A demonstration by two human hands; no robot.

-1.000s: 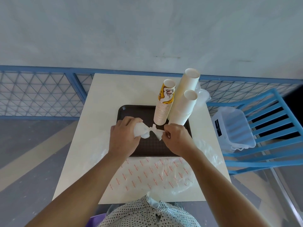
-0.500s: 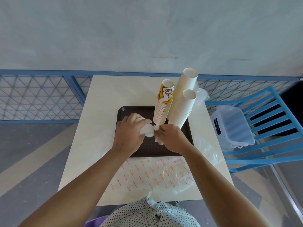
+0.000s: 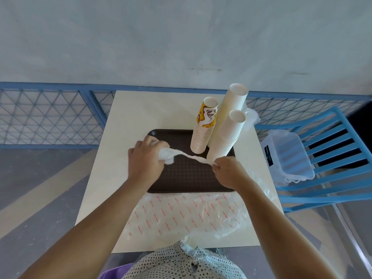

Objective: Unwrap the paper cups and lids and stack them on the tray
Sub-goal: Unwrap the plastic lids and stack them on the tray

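Observation:
A dark brown tray lies on the cream table. Three cup stacks stand at its far right: a yellow printed stack, a tall white stack and a shorter white stack. Over the tray, my left hand grips a bunched white wrapper. My right hand pinches the wrapper's other end, so it is stretched taut between the two hands.
A clear plastic wrap with red print lies on the table's near edge. More clear plastic sits behind the stacks. A blue chair on the right holds a clear plastic bin. A blue mesh railing runs behind.
My hands have moved apart, pulling the bunched white wrapper out into a long taut strip above the tray. The cup stacks have not moved.

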